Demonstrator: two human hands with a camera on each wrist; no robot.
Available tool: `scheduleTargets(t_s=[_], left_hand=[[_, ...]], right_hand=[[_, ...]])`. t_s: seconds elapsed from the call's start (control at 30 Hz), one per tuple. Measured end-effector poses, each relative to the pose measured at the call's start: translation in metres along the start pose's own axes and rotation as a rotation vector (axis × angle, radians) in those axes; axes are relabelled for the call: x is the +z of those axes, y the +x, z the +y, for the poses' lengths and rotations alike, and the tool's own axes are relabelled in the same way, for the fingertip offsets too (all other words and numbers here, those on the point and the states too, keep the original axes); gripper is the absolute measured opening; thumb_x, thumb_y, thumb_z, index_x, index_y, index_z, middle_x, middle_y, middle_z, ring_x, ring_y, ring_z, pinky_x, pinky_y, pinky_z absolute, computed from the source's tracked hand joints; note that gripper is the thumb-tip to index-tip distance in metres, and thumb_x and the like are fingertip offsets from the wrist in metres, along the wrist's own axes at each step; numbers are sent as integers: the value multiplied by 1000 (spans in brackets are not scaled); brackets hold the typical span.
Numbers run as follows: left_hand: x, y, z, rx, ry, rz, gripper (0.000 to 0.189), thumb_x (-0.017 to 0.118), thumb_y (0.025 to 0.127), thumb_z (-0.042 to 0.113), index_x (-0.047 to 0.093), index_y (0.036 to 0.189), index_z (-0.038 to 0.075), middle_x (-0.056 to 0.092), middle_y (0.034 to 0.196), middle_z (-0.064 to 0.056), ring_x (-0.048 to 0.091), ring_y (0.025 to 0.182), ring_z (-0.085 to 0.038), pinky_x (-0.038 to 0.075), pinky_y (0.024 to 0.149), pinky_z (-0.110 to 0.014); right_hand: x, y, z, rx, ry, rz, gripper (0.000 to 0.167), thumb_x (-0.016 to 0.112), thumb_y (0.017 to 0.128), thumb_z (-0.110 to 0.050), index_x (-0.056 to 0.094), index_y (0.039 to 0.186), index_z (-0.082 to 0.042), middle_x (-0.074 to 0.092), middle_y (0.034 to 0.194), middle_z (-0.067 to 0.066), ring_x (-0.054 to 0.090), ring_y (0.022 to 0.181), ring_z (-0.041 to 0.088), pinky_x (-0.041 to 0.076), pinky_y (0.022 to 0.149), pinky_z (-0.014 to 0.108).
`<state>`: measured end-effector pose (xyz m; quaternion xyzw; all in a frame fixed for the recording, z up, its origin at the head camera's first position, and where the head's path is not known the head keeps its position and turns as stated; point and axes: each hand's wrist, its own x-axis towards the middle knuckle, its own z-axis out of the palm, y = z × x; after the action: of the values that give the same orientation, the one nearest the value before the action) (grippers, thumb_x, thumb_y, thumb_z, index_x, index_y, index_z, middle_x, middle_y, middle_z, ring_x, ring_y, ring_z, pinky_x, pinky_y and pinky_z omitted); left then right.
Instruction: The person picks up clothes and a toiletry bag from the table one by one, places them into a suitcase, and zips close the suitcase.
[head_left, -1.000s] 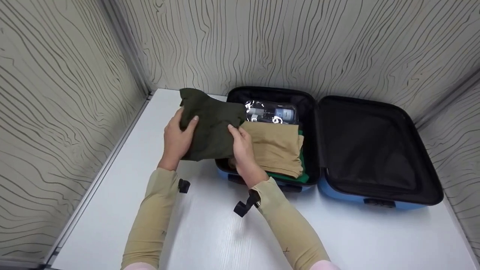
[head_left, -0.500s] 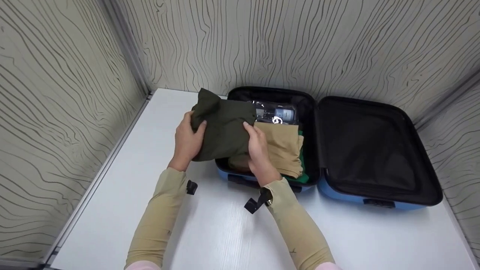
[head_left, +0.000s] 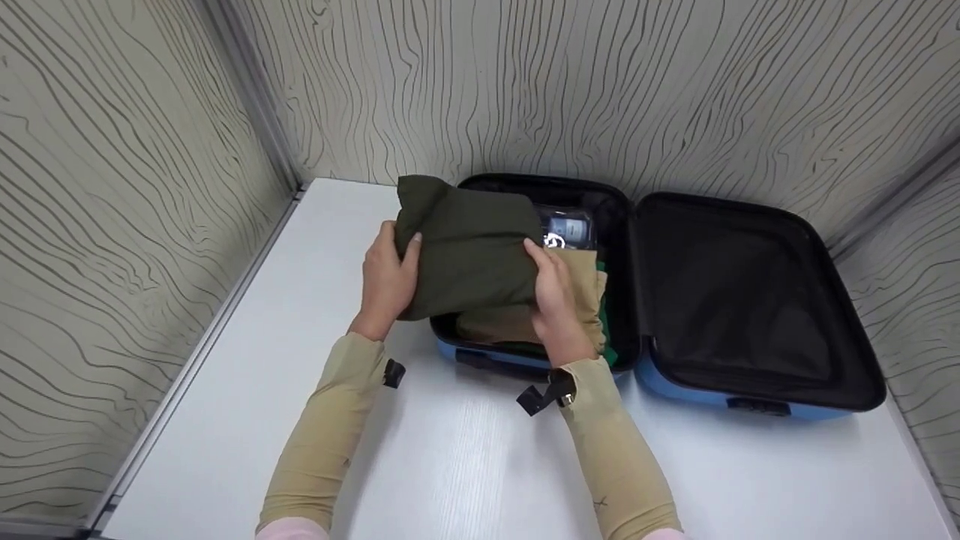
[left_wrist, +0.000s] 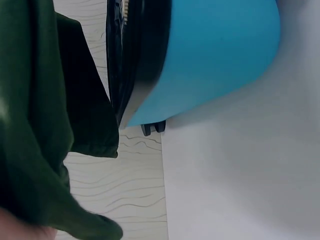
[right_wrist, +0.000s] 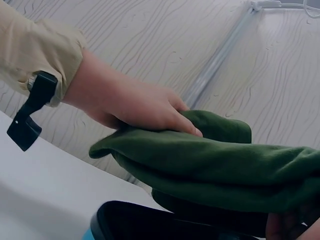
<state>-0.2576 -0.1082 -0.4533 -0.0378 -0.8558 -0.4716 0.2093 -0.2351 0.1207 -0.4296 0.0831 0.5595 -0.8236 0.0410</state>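
- Dark green garment (head_left: pixel 476 251): folded, held in two hands, raised above the table. In the head view it covers the left part of the suitcase's packed half and extends past that half's left wall.
- Left hand (head_left: pixel 388 274): thumb lies on the upper face of the garment near its left edge; the other fingers pass around that edge and are partly hidden. Finger spacing: only the garment's thickness. The left edge sits between thumb and fingers.
- Right hand (head_left: pixel 553 292): thumb presses the upper face at the right edge; the other fingers are mostly hidden beneath. The right edge sits between thumb and fingers.
- Suitcase (head_left: pixel 447 352): blue shell, black rim, resting on the white table (head_left: pixel 465 465). Its other half (head_left: pixel 739 292) is laid back to the right, black lining facing up.
- Contents of the packed half: tan folded cloth (head_left: pixel 582 279), partly covered by the garment and right hand; bright green cloth (head_left: pixel 610 345) showing at its edge; clear pouch (head_left: pixel 571 227) behind.
- Contact between garment and contents: cannot be determined.
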Motion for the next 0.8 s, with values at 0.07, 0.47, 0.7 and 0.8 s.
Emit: scheduleTargets(t_s=[0.07,0.47,0.7,0.8], left_hand=[[2,0,2,11,2,-4,31,54,107,26,56,123,-1,63,109,-16,59,94,-28,47,83,-43],[19,2,14,25,1,-24,32,54,108,27,57,123,-1,63,108,-16,60,93,-29,48,83,-44],[33,-1,21,32,-16,-49,30,52,109,27,56,123,0,62,106,-14,59,91,-27,48,81,-43],[40,-3,24,33,-25,-73,31,51,109,27,55,123,0,61,105,-14,59,90,-27,48,81,-43]], right_hand=[[-5,-1,-2,15,-15,23,60,52,108,-28,30,159,-5,34,159,9,38,141,26,36,111,37],[-30,-1,-7,-40,-18,-44,52,48,110,-29,39,156,-7,46,149,10,49,129,27,43,105,38],[-48,-2,-11,-35,-70,-14,57,47,110,-30,31,160,-8,28,162,9,32,144,27,36,111,39],[-56,-2,-12,-50,-88,-7,62,46,110,-30,22,162,-6,11,169,5,18,151,23,31,115,37]])
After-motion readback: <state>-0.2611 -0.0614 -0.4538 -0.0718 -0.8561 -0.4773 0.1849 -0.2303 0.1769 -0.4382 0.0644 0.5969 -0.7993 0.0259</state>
